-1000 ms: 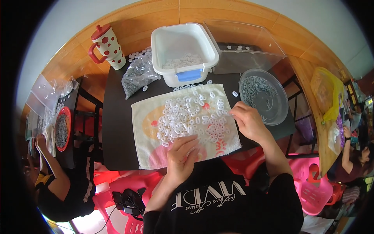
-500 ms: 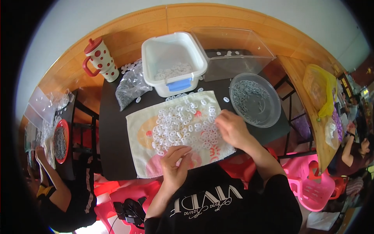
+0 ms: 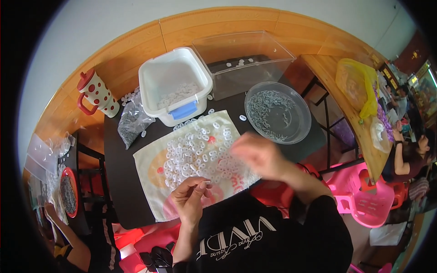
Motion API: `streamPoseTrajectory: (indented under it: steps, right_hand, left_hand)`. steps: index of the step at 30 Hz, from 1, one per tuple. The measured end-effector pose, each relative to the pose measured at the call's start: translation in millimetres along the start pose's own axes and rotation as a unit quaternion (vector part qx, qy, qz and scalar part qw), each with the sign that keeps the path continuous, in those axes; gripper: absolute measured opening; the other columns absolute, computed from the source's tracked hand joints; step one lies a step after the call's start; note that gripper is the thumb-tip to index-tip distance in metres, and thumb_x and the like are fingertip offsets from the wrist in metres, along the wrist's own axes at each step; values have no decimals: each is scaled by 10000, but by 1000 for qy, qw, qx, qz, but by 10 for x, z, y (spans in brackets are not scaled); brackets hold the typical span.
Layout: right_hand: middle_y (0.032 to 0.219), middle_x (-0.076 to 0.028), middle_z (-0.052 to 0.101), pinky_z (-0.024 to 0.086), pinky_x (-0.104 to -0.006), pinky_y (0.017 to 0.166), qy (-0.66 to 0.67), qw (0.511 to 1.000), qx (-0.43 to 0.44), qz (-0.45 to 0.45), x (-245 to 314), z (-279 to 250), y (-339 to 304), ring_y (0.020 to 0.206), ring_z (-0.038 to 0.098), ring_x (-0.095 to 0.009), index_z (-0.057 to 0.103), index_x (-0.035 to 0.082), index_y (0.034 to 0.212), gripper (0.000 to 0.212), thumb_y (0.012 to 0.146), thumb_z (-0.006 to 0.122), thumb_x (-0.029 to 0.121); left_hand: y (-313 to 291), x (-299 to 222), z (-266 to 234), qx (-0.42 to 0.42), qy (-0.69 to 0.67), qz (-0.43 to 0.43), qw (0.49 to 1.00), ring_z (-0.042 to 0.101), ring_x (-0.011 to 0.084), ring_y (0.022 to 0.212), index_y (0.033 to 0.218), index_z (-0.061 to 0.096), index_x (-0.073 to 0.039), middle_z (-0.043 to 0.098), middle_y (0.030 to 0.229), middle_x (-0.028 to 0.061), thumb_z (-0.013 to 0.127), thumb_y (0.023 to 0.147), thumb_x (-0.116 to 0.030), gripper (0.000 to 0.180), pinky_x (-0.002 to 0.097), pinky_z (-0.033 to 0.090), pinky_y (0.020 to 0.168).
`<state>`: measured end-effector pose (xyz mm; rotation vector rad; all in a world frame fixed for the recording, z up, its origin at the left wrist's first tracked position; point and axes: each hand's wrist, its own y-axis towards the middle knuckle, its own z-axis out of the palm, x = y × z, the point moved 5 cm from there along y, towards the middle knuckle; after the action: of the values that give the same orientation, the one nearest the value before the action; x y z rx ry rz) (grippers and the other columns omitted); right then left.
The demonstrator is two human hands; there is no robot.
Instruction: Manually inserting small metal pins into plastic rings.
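In my left hand (image 3: 189,198), thumb and fingertips pinch a small white oval plastic piece (image 3: 207,182) above the near edge of a pale patterned towel (image 3: 144,166). Motion smears my right hand (image 3: 260,157) over the towel's right side, so whether it holds anything is unclear. Between and beyond the hands lies a loose heap of similar white two-holed pieces (image 3: 191,154). To the right stands a clear round basin (image 3: 298,125) with many small grey metal screws (image 3: 266,109) inside.
Behind the towel are a white bin (image 3: 159,70) holding more white pieces, a clear box (image 3: 246,75) and a plastic bag of metal parts (image 3: 134,118). A red-dotted tumbler (image 3: 100,95) stands at the far left. Another person's arm (image 3: 68,236) is at left.
My left hand has risen slightly off the towel, and the pinched white piece now shows. My right hand has moved quickly and is blurred. The whole view has shifted and turned a little.
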<state>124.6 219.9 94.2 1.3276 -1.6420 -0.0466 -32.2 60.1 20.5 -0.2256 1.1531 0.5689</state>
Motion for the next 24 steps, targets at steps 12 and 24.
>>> streamPoseTrajectory:
  steps: [12,24]
  right_hand:
    - [782,-138,648,489,-387,638,-332,915,72,218,-1156,-1222,-392,732,643,-319,639,16,838,141,742,600,-80]
    - [864,-118,649,488,-334,663,-139,962,61,225,-1301,-1103,-316,779,644,-234,648,-12,914,123,827,587,-74]
  left_hand:
    - [-14,-9,-80,-29,87,30,995,615,132,755,1013,689,44,624,893,75,596,910,76,142,240,490,619]
    - [-35,-100,-54,-55,219,92,970,506,79,742,947,708,-18,584,885,27,619,854,122,190,203,392,633]
